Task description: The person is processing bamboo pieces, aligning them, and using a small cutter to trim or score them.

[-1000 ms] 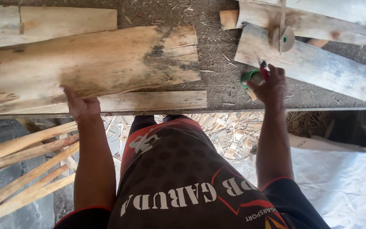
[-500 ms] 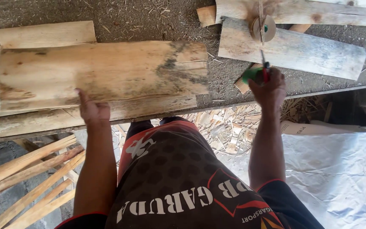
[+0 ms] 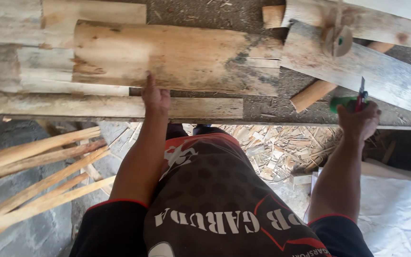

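A wide, rough wood slab (image 3: 177, 57) lies flat across the workbench. My left hand (image 3: 154, 97) rests on its near edge, fingers flat on the wood, above a thin wood strip (image 3: 120, 107) along the bench front. My right hand (image 3: 358, 119) is closed around a tool with a green handle and a red part (image 3: 350, 101), held at the bench's near edge on the right. A grey weathered plank (image 3: 372, 71) lies just beyond that hand, with a round wooden disc (image 3: 337, 40) on it.
A short round stick (image 3: 312, 95) lies between slab and grey plank. More planks (image 3: 10, 52) are stacked at the left. Below the bench are long wood strips (image 3: 34, 162) at the left, a heap of shavings (image 3: 281, 147) in the middle and a white sheet (image 3: 396, 214) at the right.
The view has shifted left, so slab and planks sit further right in frame. My left hand stays on the slab's near edge and my right hand keeps hold of the tool, a little lower.
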